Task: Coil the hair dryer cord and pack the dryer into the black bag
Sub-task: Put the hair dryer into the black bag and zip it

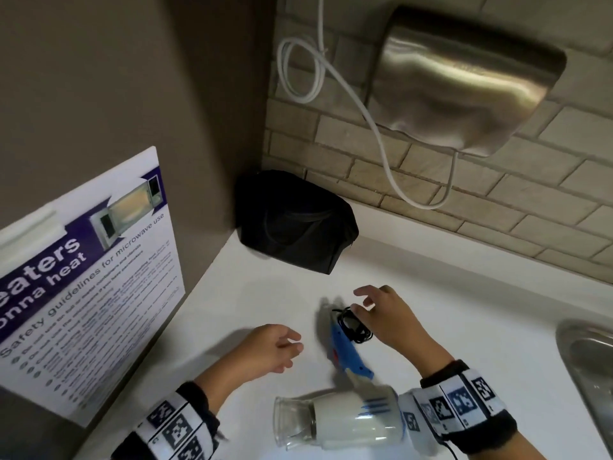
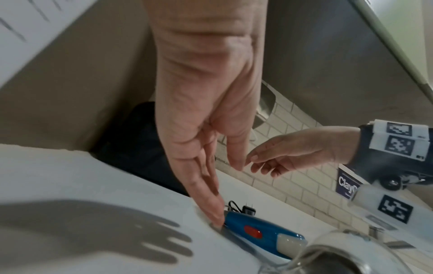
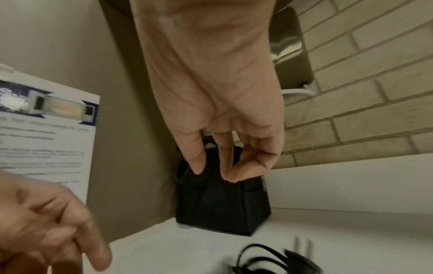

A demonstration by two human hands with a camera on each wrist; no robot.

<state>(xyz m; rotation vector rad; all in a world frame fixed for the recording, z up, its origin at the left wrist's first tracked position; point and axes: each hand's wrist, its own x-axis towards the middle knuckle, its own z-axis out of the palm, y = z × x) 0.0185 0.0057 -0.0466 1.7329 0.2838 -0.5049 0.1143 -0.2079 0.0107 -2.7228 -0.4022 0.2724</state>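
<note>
The hair dryer [image 1: 348, 416] lies on the white counter [image 1: 464, 310], its white body and clear nozzle near me and its blue handle [image 1: 345, 350] pointing away. Its black cord [image 1: 353, 325] sits bundled in loops at the handle's far end, plug [image 2: 248, 210] beside it. My right hand [image 1: 368, 303] hovers just above the bundle with loosely curled fingers [image 3: 196, 163] that hold nothing. My left hand [image 1: 292, 343] is open just left of the handle, straight fingers [image 2: 211, 209] reaching down near its end. The black bag [image 1: 295, 224] stands in the back corner.
A steel sink [image 1: 590, 360] cuts into the counter at the right. A metal hand dryer [image 1: 464, 78] hangs on the brick wall with a white cable [image 1: 374, 127] looping below it. A microwave safety poster [image 1: 83, 277] covers the left wall.
</note>
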